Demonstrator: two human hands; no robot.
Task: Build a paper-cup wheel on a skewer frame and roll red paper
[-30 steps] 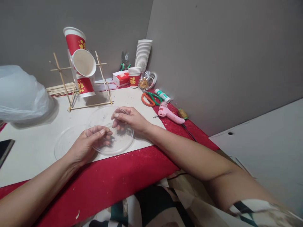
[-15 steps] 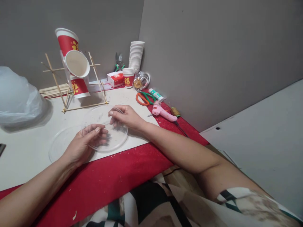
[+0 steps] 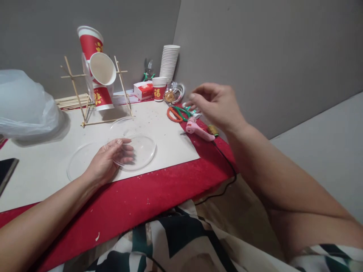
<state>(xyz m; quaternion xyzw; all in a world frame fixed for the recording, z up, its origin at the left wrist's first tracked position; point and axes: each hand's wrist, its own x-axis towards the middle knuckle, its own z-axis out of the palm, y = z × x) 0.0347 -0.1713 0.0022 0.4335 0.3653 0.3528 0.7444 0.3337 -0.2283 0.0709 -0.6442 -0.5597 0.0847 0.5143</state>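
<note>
My left hand (image 3: 111,157) grips the near edge of a clear plastic disc (image 3: 143,151) that lies on the white board (image 3: 159,124). A second clear disc (image 3: 79,160) lies just left of it, partly under my wrist, and a third (image 3: 124,122) sits behind. My right hand (image 3: 217,104) hovers in the air with its fingers loosely apart and nothing in them. It is above the pink glue gun (image 3: 200,130) and near the orange and green scissors (image 3: 177,114).
A stick frame holding red paper cups (image 3: 99,75) stands at the back of the board. A stack of white cups (image 3: 169,62), a tissue box (image 3: 144,90), pliers (image 3: 148,71) and a glue stick are by the wall. A plastic bag (image 3: 25,105) lies left, a dark phone (image 3: 7,172) at the left edge.
My right hand has let go of the clear disc and risen to the right, over the glue gun. My left hand keeps hold of the disc.
</note>
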